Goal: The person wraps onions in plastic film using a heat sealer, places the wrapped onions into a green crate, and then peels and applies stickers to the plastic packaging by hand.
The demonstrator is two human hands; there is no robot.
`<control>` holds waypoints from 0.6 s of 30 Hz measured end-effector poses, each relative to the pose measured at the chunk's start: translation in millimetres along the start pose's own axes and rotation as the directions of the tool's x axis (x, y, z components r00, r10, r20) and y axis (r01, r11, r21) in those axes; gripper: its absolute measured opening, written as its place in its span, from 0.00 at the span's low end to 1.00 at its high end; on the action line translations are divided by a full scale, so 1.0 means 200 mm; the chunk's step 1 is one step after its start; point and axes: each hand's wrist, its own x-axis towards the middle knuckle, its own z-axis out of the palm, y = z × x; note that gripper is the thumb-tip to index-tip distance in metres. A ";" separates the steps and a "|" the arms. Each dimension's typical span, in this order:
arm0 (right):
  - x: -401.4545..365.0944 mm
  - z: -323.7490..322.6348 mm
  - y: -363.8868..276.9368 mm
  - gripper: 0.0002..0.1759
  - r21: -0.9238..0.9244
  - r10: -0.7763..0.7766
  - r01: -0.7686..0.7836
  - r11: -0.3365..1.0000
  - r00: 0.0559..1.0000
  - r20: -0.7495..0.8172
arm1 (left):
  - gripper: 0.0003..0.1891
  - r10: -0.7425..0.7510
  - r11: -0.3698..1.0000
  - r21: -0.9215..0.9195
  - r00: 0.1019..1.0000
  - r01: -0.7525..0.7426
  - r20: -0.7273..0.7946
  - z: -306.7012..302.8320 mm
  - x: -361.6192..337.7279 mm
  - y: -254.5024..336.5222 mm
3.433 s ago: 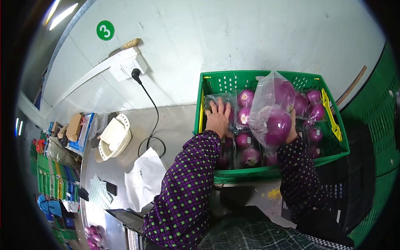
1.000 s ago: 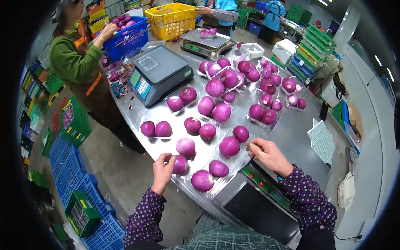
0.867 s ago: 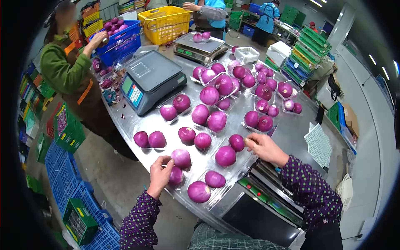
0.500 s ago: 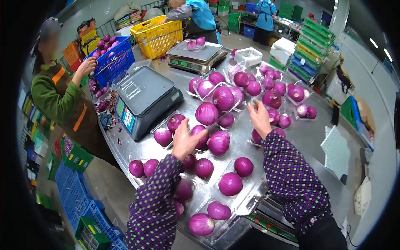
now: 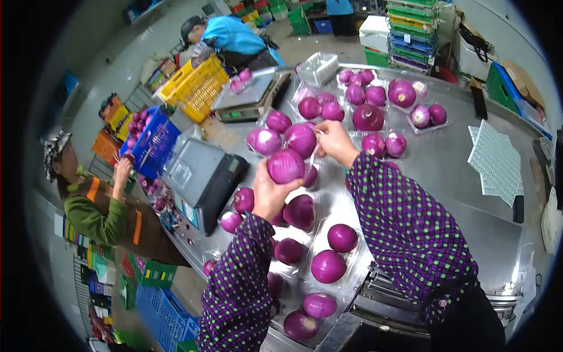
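Observation:
Red onions lie in clear plastic trays across the metal table (image 5: 437,193). My left hand (image 5: 271,190) has its thumb and fingers round a large onion (image 5: 285,166) near the middle of the view. Just behind that onion is another large one (image 5: 300,139). Beside it, my right hand (image 5: 333,144) is closed, its fingertips pinching what looks like the edge of a clear tray; the exact hold is small to see. Nearer to me, a tray holds two onions (image 5: 328,266), with another pair (image 5: 301,324) below.
A black scale (image 5: 202,176) and a second scale (image 5: 249,97) stand left and behind. One co-worker (image 5: 105,205) is by a blue crate (image 5: 153,144), another (image 5: 237,41) bends over a yellow crate (image 5: 196,85). White grid mats (image 5: 497,161) lie right.
My left hand has moved up and taken hold of a large onion. My right hand has moved left and closed beside the onions. The view has turned; the co-worker behind bends lower over the yellow crate.

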 end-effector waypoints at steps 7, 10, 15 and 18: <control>-0.98 -0.54 -0.49 0.12 0.004 -0.100 0.104 0.995 0.968 -0.231 | 0.48 0.180 0.944 -0.323 0.927 -0.069 0.328 -0.07 -0.35 0.60; -1.55 -0.83 -0.58 0.13 -0.136 -0.126 0.079 0.988 0.915 -0.384 | 0.50 0.437 0.869 -0.429 0.790 -0.246 0.431 0.09 -0.53 0.85; -2.28 -1.06 -0.58 0.13 -0.187 -0.112 -0.026 0.982 0.716 -0.689 | 0.49 0.589 0.804 -0.543 0.445 -0.241 0.675 0.46 -0.83 1.16; -2.55 -1.17 -0.52 0.14 -0.088 0.136 -0.263 0.961 0.723 -0.678 | 0.47 0.616 0.778 -0.598 0.422 -0.193 0.665 0.64 -0.97 1.25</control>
